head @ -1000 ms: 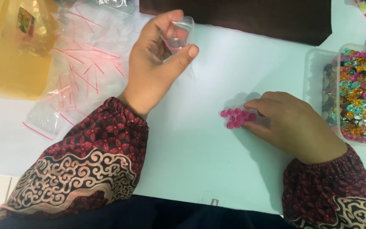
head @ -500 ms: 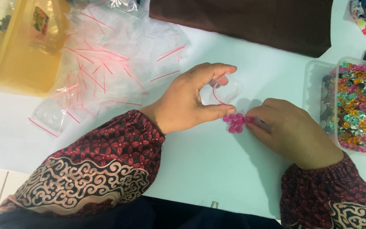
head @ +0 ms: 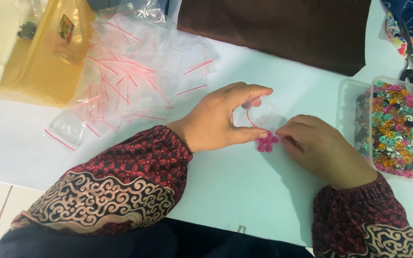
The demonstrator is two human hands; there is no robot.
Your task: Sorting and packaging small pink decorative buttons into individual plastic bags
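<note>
Now the left hand (head: pixel 221 119) has come down from the far side of the white tabletop (head: pixel 216 191) to its middle. A second ago it was raised near the heap of bags; half a second ago it was already low beside the buttons. Its thumb and fingers are clamped on a small clear bag (head: pixel 260 112), held with its red-lined mouth toward a little cluster of pink buttons (head: pixel 266 142). The right hand (head: pixel 319 148) rests just beside that cluster, fingertips together and touching it, much as before; whether they pinch a button cannot be told. So bag and buttons have met, and filling looks ready to begin.

A heap of clear bags (head: pixel 135 71) lies near the far left corner beside a yellow bin (head: pixel 34 71). A tub of mixed buttons (head: pixel 397 129) sits at the right edge, a brown cloth (head: pixel 273 28) along the far edge.
</note>
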